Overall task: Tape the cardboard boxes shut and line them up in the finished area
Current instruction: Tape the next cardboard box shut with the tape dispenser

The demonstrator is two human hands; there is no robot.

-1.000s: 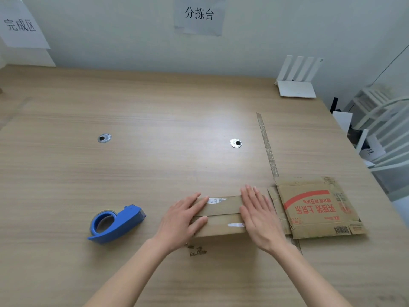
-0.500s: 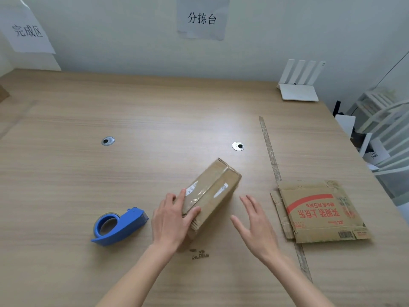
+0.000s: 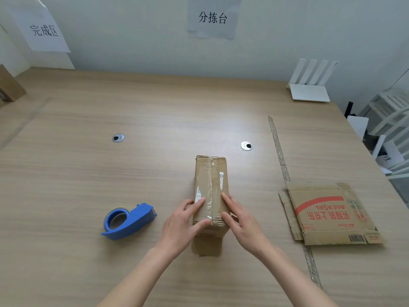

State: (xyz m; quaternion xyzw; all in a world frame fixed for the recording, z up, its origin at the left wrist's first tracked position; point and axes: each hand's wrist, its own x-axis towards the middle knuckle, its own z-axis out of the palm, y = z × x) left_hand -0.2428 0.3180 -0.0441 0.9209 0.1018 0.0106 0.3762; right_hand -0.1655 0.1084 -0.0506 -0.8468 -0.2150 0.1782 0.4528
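A small brown cardboard box (image 3: 211, 180) lies lengthwise on the wooden table (image 3: 88, 173), its long side pointing away from me, with old clear tape along its top seam. My left hand (image 3: 184, 222) holds the box's near left side, thumb and fingers on its top. My right hand (image 3: 241, 222) holds the near right side, fingers laid along the top edge. A blue tape dispenser (image 3: 128, 220) sits on the table left of my hands. A flattened cardboard box with red print (image 3: 329, 213) lies to the right.
A strip of tape (image 3: 280, 151) runs down the table on the right. A sign for the finished area (image 3: 44, 29) hangs at the far left wall, with a brown box (image 3: 10, 85) below it. A white router (image 3: 309, 85) stands at the back right. White chairs (image 3: 389, 134) crowd the right edge.
The box has been turned from lying crosswise to pointing away from me. My right hand, which had come off it, now holds its near right side again.
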